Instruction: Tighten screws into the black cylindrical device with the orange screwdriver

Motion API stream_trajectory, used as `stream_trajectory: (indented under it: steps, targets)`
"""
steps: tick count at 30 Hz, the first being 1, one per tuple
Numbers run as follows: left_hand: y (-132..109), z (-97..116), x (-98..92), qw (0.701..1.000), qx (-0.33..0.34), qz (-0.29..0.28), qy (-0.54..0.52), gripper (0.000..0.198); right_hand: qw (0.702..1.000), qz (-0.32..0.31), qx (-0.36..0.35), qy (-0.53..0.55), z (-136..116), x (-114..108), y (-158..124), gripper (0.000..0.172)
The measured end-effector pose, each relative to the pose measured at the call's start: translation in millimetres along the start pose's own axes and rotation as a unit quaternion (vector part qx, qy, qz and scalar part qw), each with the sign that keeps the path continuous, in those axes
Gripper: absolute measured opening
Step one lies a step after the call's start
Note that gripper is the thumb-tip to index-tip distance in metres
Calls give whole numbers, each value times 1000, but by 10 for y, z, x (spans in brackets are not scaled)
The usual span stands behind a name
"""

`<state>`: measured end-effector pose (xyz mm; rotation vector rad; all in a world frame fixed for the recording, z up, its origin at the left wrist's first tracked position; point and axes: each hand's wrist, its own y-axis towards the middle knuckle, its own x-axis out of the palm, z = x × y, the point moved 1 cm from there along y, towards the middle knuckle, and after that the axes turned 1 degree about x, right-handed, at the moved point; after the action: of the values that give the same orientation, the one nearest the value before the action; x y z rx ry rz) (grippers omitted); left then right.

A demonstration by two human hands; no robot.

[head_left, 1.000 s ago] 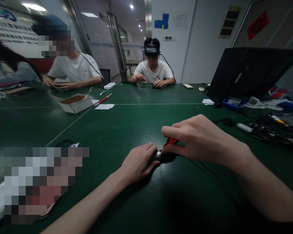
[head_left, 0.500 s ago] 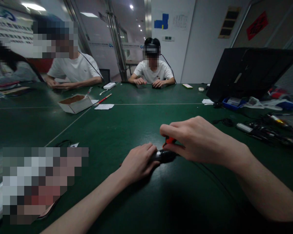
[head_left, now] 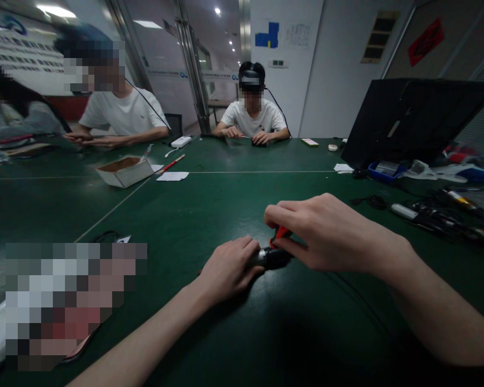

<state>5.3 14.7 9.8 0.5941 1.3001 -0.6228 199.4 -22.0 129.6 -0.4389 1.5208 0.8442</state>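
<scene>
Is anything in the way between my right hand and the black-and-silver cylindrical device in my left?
Only the small orange-and-black item pinched in your right hand, by the black end of the device; whether those two touch is unclear. Nothing else visible stands between.

Red paper (head_left: 426, 42) at upper right with one dark character resembling 福, pale wall panel (head_left: 40, 80) at left with blue logo (head_left: 8, 22) above rows of blurred, unreadable characters (head_left: 24, 61), glass door (head_left: 159, 99) with small illegible print (head_left: 164, 74)

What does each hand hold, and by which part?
Left hand: a silver-and-black cylinder, by its silver part. Right hand: a red piece, held part hidden.
</scene>
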Motion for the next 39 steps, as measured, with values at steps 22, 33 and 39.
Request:
stream_trajectory:
  steps: [22,33,39]
  targets:
    - [-6,-6,8,1000,8,0,-21,20,1000,-17,-4,-11,14,-20,-6,12]
    - [-8,3,-16,1000,-2,-4,-13,19,1000,3,-5,-10,6,-7,2,8]
    - [-7,-10,2,1000,11,4,-14,17,1000,-16,-2,3,-16,-31,6,9]
